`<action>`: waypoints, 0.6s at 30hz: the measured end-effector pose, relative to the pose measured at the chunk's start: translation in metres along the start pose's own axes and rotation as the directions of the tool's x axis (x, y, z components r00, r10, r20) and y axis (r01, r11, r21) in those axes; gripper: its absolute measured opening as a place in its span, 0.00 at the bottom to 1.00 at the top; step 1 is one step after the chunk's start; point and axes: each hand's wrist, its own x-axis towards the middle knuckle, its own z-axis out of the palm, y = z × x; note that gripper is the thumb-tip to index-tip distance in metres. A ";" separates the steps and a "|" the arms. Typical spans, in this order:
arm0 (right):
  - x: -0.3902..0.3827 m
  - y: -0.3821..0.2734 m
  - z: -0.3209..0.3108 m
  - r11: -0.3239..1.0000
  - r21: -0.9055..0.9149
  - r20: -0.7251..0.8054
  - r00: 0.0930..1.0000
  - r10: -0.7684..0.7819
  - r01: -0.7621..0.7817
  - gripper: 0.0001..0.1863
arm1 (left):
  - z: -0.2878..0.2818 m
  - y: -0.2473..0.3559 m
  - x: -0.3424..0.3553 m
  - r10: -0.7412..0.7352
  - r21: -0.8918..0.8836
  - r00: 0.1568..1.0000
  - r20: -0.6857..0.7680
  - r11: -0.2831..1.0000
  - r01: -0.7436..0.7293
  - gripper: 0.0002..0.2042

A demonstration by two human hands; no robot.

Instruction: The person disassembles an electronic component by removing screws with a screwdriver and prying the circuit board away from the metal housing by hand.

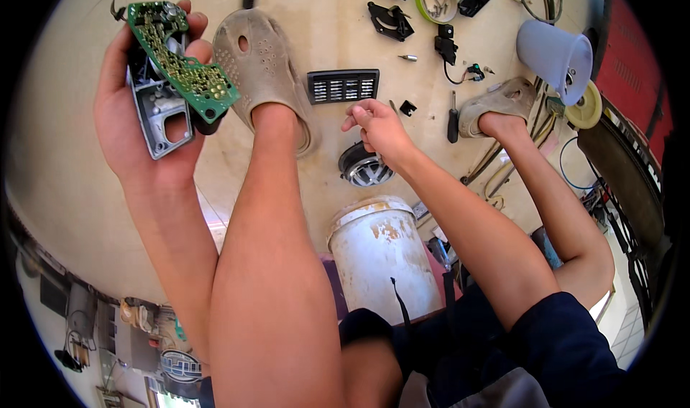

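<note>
Over tan floor (330, 42), left of bit case (343, 86), hold circuit board (172, 59), probably light, fragile, by stiff frame (147, 105), with left hand (115, 110) clasped around, right hand (381, 131) half-curled, grip unclear.

There's a green circuit board (181, 75) over there, bent in outline and dotted with shiny solder points, slanting across a grey metal housing (152, 106) with a rounded opening. Both sit together in the person's left hand (115, 121), the board's face turned up.
</note>
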 end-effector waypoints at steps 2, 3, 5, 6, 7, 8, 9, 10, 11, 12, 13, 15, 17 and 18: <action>-0.001 -0.010 0.003 0.993 0.108 0.000 0.999 0.036 -0.035 0.08 | -0.006 -0.003 -0.006 -0.008 -0.062 0.999 -0.050 0.998 0.005 0.22; 0.001 -0.015 0.001 0.981 0.184 0.013 0.998 0.055 -0.057 0.08 | -0.006 -0.003 -0.010 -0.011 -0.074 0.998 -0.068 0.997 0.006 0.22; 0.006 -0.019 -0.002 0.947 0.298 0.000 0.992 0.127 -0.121 0.08 | -0.010 -0.001 -0.018 -0.014 -0.042 0.999 -0.032 0.999 0.013 0.24; 0.011 -0.019 -0.003 0.928 0.348 -0.008 0.990 0.142 -0.131 0.08 | -0.012 -0.002 -0.020 -0.006 -0.060 0.999 -0.045 0.998 0.004 0.24; 0.020 -0.016 -0.005 0.906 0.399 -0.015 0.987 0.159 -0.140 0.08 | -0.012 -0.003 -0.021 0.001 -0.077 0.998 -0.057 0.997 -0.005 0.24; 0.025 -0.013 -0.006 0.881 0.448 -0.025 0.984 0.178 -0.149 0.08 | -0.013 -0.006 -0.023 0.004 -0.096 0.998 -0.070 0.995 -0.011 0.24; 0.031 -0.011 -0.008 0.849 0.505 0.008 0.985 0.174 -0.154 0.06 | -0.015 -0.007 -0.022 -0.003 -0.113 0.997 -0.078 0.994 -0.006 0.24; 0.035 -0.007 -0.010 0.829 0.534 0.018 0.983 0.182 -0.163 0.06 | -0.015 -0.008 -0.021 0.004 -0.110 0.995 -0.103 0.994 -0.015 0.23; 0.036 -0.008 -0.009 0.809 0.562 0.030 0.981 0.189 -0.173 0.06 | -0.013 -0.010 -0.020 0.011 -0.108 0.992 -0.129 0.994 -0.025 0.22; 0.036 -0.009 -0.008 0.787 0.589 0.041 0.980 0.196 -0.182 0.06 | -0.012 -0.011 -0.020 0.019 -0.104 0.988 -0.153 0.994 -0.035 0.22; 0.035 -0.008 -0.008 0.804 0.571 0.026 0.982 0.186 -0.167 0.06 | -0.012 -0.011 -0.020 0.019 -0.102 0.988 -0.155 0.994 -0.035 0.22; 0.034 -0.008 -0.007 0.834 0.537 -0.008 0.987 0.158 -0.129 0.07 | -0.012 -0.011 -0.018 0.018 -0.096 0.989 -0.149 0.995 -0.033 0.22; 0.031 -0.013 -0.003 0.939 0.337 -0.130 0.984 0.118 -0.068 0.08 | -0.011 -0.011 -0.016 0.017 -0.081 0.985 -0.170 0.996 -0.031 0.22; 0.030 -0.017 0.001 0.973 0.226 -0.186 0.979 0.088 -0.045 0.08 | -0.011 -0.011 -0.016 0.016 -0.074 0.983 -0.182 0.997 -0.030 0.22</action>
